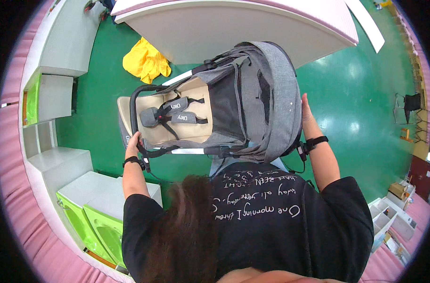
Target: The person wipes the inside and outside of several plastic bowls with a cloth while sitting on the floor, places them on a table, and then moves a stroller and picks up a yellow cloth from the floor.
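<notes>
A grey baby stroller [226,106] lies sideways in front of my body, its canopy [283,104] to the right and its footrest end to the left. The cream seat pad [200,92] carries a padded black and grey harness [177,113]. A curved black bumper bar [135,106] crosses the seat's left end. My left hand [133,143] is closed on the near left edge of the stroller, beside the bar. Against the canopy's right end rests my right hand [307,111], thumb up, gripping that end; its other fingers are hidden. Both wrists wear black straps.
Beyond the stroller stands a large white and pink block [238,23]. Yellow cloth [146,61] lies on the green floor [351,99]. White cabinets with green doors [99,226] line the left side. Shelving [389,221] stands at lower right, a black chair [408,104] at far right.
</notes>
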Demonstrator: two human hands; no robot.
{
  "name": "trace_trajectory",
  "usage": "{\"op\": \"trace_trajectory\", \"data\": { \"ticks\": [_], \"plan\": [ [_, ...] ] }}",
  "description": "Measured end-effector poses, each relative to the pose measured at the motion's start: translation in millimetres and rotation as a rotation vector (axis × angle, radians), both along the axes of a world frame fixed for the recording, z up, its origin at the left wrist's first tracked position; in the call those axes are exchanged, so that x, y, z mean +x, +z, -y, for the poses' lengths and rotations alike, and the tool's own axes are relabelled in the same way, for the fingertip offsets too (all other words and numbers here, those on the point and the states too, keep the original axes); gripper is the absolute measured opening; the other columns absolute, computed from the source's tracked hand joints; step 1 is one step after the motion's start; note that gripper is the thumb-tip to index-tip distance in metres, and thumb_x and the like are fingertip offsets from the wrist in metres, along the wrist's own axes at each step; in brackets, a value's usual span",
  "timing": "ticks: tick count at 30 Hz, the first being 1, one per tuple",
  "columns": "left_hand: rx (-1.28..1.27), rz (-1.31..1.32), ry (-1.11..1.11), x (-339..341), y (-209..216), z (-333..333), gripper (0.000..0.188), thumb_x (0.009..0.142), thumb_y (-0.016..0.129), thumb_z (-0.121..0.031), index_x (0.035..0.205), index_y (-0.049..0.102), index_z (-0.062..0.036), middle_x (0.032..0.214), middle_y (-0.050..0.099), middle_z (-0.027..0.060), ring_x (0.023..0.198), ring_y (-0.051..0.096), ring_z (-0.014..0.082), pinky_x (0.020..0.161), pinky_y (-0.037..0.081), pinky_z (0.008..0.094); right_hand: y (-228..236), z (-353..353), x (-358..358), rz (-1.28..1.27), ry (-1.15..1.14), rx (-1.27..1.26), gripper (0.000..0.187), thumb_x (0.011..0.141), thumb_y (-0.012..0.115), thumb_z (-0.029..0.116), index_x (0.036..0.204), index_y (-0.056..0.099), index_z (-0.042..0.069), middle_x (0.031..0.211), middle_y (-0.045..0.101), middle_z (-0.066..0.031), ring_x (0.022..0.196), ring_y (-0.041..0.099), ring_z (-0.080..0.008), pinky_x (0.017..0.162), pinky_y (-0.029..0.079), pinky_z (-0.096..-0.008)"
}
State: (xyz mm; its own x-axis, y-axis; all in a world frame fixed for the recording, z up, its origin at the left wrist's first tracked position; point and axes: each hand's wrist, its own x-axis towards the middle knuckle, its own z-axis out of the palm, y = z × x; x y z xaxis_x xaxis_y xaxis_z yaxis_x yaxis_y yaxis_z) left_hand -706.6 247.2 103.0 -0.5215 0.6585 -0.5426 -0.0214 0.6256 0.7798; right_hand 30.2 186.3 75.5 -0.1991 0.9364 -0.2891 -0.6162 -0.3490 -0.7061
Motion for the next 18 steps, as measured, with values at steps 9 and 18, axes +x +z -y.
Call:
{"op": "trace_trajectory", "data": {
  "ticks": [9, 18],
  "plan": [
    [0.232, 0.008, 0.028, -23.8, -78.1, 21.0, 0.033, 0.076, 0.063, -0.026, 0.096, 0.061, 0.0001, 0.080, 0.061, 0.0088, 0.068, 0.057, 0.0209, 0.059, 0.045, 0.0347, 85.4, -8.4, 0.3, 0.550, 0.296, 0.323, 0.091, 0.066, 0.071, 0.030, 0.140, 0.027, 0.000, 0.135, 0.044, -0.0093, 0.123, 0.043, -0.0199, 0.100, 0.034, -0.0282],
    [0.261, 0.040, -0.193, 100.2, -79.4, 32.0, 0.055, 0.086, 0.052, -0.040, 0.136, 0.044, -0.0183, 0.138, 0.044, 0.0087, 0.130, 0.033, 0.0289, 0.098, 0.028, 0.0564, 104.9, 4.0, -10.1, 0.492, 0.123, 0.383, 0.092, 0.067, 0.067, 0.018, 0.144, 0.018, 0.004, 0.143, 0.030, -0.0125, 0.131, 0.030, -0.0248, 0.108, 0.024, -0.0335]
  ]
}}
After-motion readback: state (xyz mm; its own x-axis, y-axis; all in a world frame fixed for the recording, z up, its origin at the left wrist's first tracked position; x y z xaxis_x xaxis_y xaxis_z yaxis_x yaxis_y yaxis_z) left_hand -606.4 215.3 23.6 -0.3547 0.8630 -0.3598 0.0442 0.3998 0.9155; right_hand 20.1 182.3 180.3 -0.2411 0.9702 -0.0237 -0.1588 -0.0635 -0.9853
